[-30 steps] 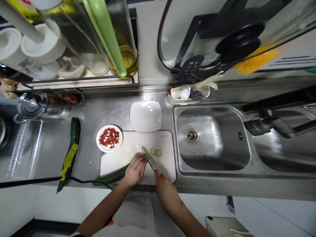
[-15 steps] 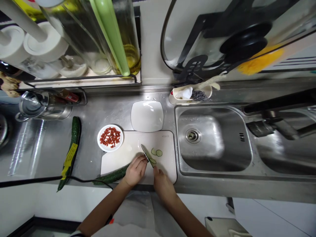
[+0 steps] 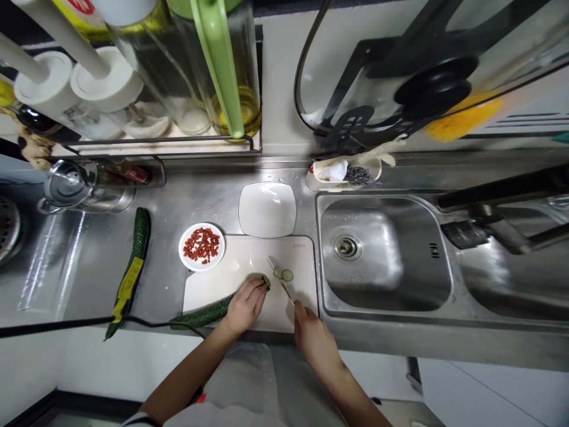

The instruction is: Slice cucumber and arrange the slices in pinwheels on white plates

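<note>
On the white cutting board (image 3: 249,254) lies a dark green cucumber (image 3: 204,313), its cut end facing right. My left hand (image 3: 245,303) is closed over it near that end. My right hand (image 3: 315,335) grips a knife (image 3: 285,289), whose blade points up and left, a little to the right of the cucumber's cut face and apart from it. Thin cucumber slices (image 3: 287,275) lie just beyond the blade, which partly hides them.
A white plate of red dried berries (image 3: 202,245) overlaps the board's upper left corner. Behind the board sits an empty white dish (image 3: 267,209). Another cucumber with a yellow label (image 3: 133,261) lies left, and a steel sink (image 3: 382,255) is at right. A black cable (image 3: 53,327) crosses the lower left.
My right hand has drawn the knife away from the cucumber to the right, baring its cut face. My left hand stays on the cucumber. The view has shifted slightly.
</note>
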